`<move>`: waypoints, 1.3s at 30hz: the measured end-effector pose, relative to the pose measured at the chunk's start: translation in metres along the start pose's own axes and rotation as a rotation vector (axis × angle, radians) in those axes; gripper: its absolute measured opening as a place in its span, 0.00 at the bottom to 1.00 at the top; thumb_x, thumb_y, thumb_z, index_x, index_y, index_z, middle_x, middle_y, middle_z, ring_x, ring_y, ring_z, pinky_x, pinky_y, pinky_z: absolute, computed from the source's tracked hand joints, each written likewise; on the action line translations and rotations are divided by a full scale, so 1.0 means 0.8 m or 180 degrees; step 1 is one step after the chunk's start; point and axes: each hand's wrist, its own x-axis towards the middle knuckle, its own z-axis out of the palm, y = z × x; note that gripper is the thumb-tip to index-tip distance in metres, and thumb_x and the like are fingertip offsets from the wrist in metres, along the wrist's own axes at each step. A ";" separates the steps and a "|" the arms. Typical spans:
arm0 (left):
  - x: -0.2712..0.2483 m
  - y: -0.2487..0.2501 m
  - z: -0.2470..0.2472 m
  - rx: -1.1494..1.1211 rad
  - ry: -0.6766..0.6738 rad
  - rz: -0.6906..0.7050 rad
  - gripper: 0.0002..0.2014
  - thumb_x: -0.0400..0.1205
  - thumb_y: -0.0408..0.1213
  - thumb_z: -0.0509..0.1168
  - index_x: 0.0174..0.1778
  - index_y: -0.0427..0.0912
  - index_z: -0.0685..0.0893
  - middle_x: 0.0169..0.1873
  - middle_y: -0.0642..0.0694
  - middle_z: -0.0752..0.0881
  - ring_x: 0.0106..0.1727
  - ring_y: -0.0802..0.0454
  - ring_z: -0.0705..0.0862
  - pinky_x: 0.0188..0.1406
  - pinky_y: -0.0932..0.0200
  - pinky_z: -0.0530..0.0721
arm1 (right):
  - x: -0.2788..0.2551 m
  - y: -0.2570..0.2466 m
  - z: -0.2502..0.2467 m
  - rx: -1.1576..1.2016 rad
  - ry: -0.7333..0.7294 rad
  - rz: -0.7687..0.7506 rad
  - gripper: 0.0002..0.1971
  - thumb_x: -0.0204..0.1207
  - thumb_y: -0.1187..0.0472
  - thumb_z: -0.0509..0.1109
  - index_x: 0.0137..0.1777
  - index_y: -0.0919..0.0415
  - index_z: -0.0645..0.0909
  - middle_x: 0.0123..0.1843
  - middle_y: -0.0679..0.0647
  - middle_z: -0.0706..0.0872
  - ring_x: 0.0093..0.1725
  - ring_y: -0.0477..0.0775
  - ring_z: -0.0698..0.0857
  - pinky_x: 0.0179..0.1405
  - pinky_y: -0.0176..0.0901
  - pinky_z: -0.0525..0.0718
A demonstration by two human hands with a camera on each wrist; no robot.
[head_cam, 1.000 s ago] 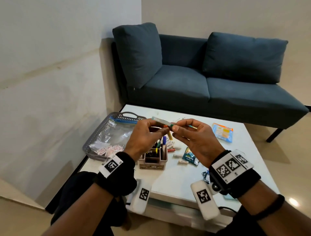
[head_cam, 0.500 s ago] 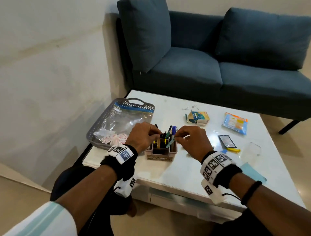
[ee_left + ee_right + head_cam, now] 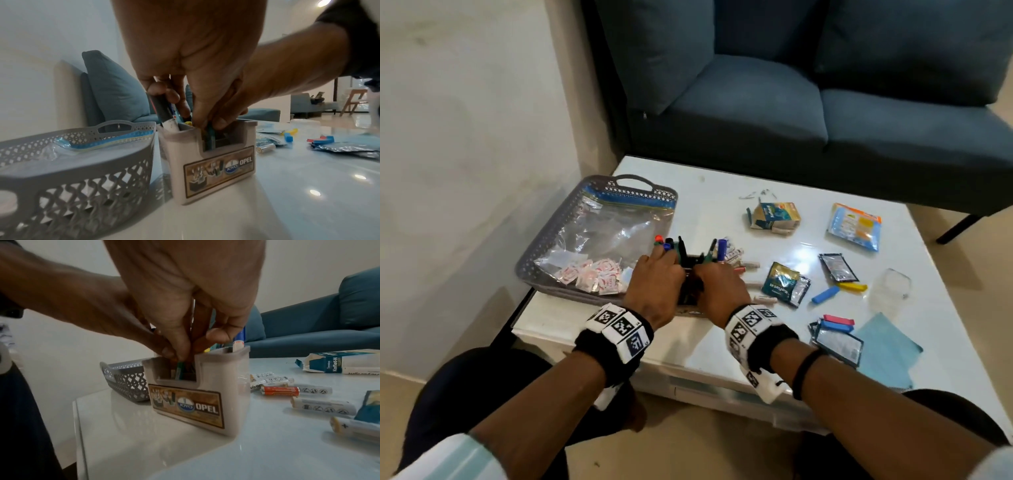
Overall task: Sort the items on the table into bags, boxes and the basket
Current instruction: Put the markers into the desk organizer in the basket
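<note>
A beige pen holder (image 3: 218, 170) full of markers stands near the table's front edge, mostly hidden between my hands in the head view. A small green item (image 3: 180, 369) stands in its front slot (image 3: 210, 138). My right hand (image 3: 185, 352) reaches down from above and pinches the item's top. My left hand (image 3: 185, 110) has its fingers curled. Its thumb tip presses the same item and its index finger lies against a black marker (image 3: 162, 107). The two hands (image 3: 664, 263) (image 3: 709, 274) touch over the holder.
A grey basket (image 3: 544, 253) holding a zip bag (image 3: 613, 226) stands left of the holder. Batteries (image 3: 279, 390), sachets (image 3: 780, 281), a torn carton (image 3: 774, 216), an orange-blue pack (image 3: 854, 226), clips (image 3: 825, 294) and a blue cloth (image 3: 883, 346) lie to the right. A sofa stands behind the table.
Both hands came down from chest height with the green item to the pen holder. The item now stands in the front slot. My head has tilted down.
</note>
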 end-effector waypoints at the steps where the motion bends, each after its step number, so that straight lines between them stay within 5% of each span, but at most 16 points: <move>1: 0.002 0.003 0.000 -0.0001 0.0014 0.0015 0.10 0.78 0.32 0.67 0.52 0.42 0.89 0.56 0.44 0.85 0.66 0.39 0.76 0.55 0.46 0.78 | -0.001 0.001 0.002 -0.0042 -0.0007 0.0030 0.07 0.79 0.63 0.68 0.52 0.60 0.87 0.51 0.65 0.90 0.52 0.70 0.88 0.45 0.54 0.85; 7: -0.004 0.017 -0.014 -0.0079 0.0103 -0.0090 0.05 0.69 0.26 0.74 0.35 0.40 0.88 0.35 0.42 0.88 0.49 0.35 0.84 0.38 0.48 0.82 | -0.001 0.006 0.015 -0.0007 -0.0001 -0.0015 0.09 0.78 0.63 0.69 0.53 0.59 0.90 0.50 0.65 0.90 0.50 0.71 0.88 0.46 0.56 0.89; 16: -0.007 0.031 -0.036 0.0010 -0.0268 -0.0193 0.08 0.82 0.33 0.66 0.54 0.44 0.89 0.52 0.41 0.87 0.57 0.38 0.83 0.51 0.46 0.84 | -0.011 0.008 0.003 0.0105 -0.0071 -0.0098 0.07 0.77 0.64 0.69 0.48 0.58 0.88 0.47 0.63 0.91 0.48 0.70 0.89 0.44 0.56 0.88; 21: -0.004 0.024 -0.035 0.0155 -0.0397 -0.0161 0.09 0.83 0.32 0.63 0.55 0.42 0.87 0.56 0.42 0.86 0.60 0.39 0.83 0.51 0.46 0.84 | -0.010 0.000 0.003 0.0044 -0.0044 -0.0025 0.09 0.80 0.65 0.68 0.52 0.60 0.90 0.50 0.64 0.91 0.51 0.70 0.89 0.45 0.54 0.87; 31: 0.005 0.019 -0.030 0.0140 -0.0222 -0.0304 0.07 0.84 0.40 0.66 0.53 0.50 0.89 0.48 0.47 0.91 0.53 0.42 0.89 0.48 0.46 0.88 | -0.015 0.003 -0.004 0.0184 -0.0126 -0.0121 0.11 0.78 0.67 0.68 0.54 0.59 0.91 0.51 0.63 0.92 0.51 0.69 0.89 0.48 0.56 0.89; 39: -0.016 0.033 -0.047 -0.0590 -0.0012 -0.0309 0.09 0.83 0.47 0.72 0.55 0.51 0.92 0.49 0.50 0.93 0.51 0.46 0.90 0.51 0.48 0.89 | -0.055 0.034 -0.037 0.0408 0.0496 -0.0085 0.09 0.80 0.63 0.67 0.51 0.58 0.91 0.49 0.57 0.93 0.45 0.60 0.89 0.49 0.53 0.89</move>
